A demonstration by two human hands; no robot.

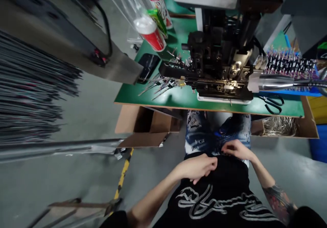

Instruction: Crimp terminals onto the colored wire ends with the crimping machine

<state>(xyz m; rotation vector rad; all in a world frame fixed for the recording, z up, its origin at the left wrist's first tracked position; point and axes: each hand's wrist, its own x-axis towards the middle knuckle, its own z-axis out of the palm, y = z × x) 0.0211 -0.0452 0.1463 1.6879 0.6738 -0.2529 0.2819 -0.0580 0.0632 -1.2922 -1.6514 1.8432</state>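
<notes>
My left hand (pixel 200 168) lies against the front of my black T-shirt (pixel 217 183), its fingers curled into the cloth. At the shirt's lower edge, my right hand (pixel 237 149) has thumb and fingers pinched together on the hem, over my patterned jeans (pixel 195 136). Both hands are at my waist, below the front edge of the green table (pixel 158 100). A dark crimping machine (pixel 217 71) stands on that table ahead of me. Black-handled scissors (pixel 273 102) rest to its right, and loose wires with small connectors (pixel 166 83) lie to its left.
A phone (pixel 148 66), a red-and-white cup (pixel 153 37) and a bottle (pixel 160 6) are on the table's left. Many dark wires (pixel 33 92) hang from a rack at far left. Cardboard boxes (pixel 141 139) sit under the table; a blue tray (pixel 286 93) holds wired parts.
</notes>
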